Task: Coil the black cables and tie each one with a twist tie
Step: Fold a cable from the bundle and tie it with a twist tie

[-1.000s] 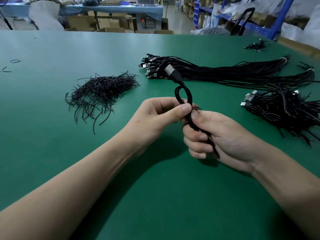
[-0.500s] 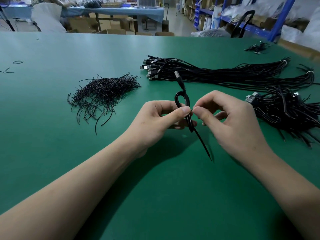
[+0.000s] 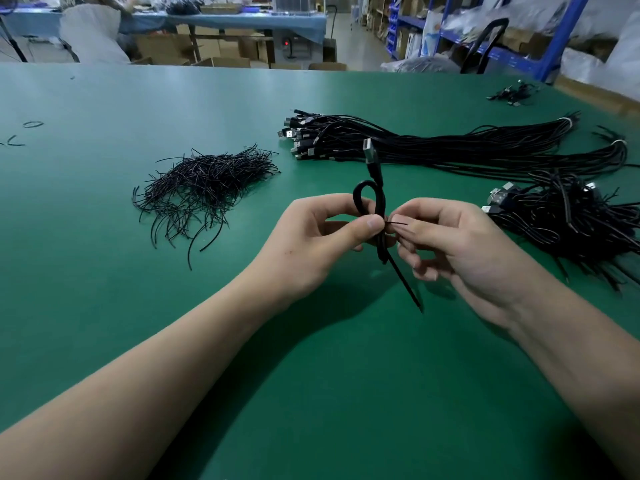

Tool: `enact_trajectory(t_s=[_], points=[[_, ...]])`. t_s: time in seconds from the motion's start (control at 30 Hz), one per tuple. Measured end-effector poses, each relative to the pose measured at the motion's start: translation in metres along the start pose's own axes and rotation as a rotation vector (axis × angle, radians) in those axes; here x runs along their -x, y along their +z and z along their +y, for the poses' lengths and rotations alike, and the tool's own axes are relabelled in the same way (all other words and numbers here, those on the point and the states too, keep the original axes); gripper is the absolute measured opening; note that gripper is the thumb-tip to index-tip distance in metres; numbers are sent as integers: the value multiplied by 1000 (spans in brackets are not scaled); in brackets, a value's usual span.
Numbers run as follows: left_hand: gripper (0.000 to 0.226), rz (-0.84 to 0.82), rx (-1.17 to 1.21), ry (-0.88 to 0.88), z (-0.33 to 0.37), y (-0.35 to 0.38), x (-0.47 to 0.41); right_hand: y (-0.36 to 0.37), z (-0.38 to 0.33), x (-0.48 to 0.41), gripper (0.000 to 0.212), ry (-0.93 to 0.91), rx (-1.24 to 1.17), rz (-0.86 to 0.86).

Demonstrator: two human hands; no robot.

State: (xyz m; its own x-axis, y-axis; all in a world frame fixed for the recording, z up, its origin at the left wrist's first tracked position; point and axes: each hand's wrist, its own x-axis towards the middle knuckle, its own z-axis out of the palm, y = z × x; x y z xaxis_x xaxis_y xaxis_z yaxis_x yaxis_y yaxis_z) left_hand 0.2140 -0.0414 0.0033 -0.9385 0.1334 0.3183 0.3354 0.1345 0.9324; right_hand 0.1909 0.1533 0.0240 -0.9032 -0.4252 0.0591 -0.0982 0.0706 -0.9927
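Over the middle of the green bench (image 3: 104, 306), the left hand (image 3: 322, 237) pinches the upright coiled black cable (image 3: 379, 199) at its waist, and the right hand (image 3: 460, 244) (touching it) pinches the black wire twist tie (image 3: 396, 223) jutting rightward.

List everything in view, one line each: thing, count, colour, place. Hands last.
table: one, green, under everything
twist tie pile: one heap, black, left of centre
long cable bundles: many cables, black, far centre to right
cable heap: one, black, right edge
small cable cluster: one, black, far right
stray ties: a few, dark, far left
held cable: one, black, looped between the hands
twist tie: one, black, at the loop's neck
left hand: grips held cable
right hand: fingers pinch twist tie
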Motion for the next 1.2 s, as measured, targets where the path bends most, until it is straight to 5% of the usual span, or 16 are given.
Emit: enact_trajectory(t_s=[0.17,0.37,0.5,0.87,1.0,1.2], points=[[11,-46,-153,40,3,-5,1,-5,2,-1,5,130,-66,-83],[11,107,-469,262,7,-1,-1,-5,4,-2,33,258,-103,-123],[14,121,-592,365,6,0,0,-1,4,-1,27,250,-141,-168],[12,131,-699,525,9,-3,-1,28,8,6,35,237,-239,78],[13,191,-568,402,8,6,-2,34,8,4,38,87,-111,228],[6,115,-52,-71,12,16,-4,29,9,-1,45,-308,475,403]])
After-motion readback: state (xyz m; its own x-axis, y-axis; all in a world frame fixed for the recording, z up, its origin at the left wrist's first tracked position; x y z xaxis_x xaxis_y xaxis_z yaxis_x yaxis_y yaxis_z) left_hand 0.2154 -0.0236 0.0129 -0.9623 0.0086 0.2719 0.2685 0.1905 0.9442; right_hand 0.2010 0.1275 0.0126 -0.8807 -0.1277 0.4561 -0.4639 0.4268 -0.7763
